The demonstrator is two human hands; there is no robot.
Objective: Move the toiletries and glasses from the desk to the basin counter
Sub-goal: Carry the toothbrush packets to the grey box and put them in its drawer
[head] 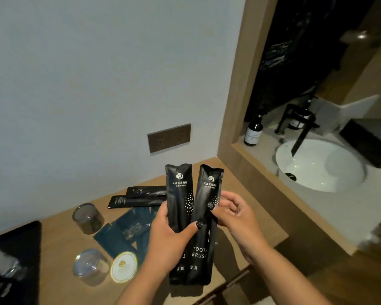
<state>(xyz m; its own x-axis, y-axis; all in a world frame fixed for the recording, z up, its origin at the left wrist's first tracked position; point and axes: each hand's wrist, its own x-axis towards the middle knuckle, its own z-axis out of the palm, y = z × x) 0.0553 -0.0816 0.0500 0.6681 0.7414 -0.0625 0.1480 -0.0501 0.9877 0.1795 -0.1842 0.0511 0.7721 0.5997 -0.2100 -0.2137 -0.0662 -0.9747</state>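
Toothbrush pouches (180,194) look light, crinkly and slick; the left hand (169,236) grips both mid-length, a sensible spot. Right hand (235,219) pinches one pouch's edge with curled fingers.

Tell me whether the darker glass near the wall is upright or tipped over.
Tipped. The darker glass lies on its side on the desk, its round end facing the camera, beside the blue sachets.
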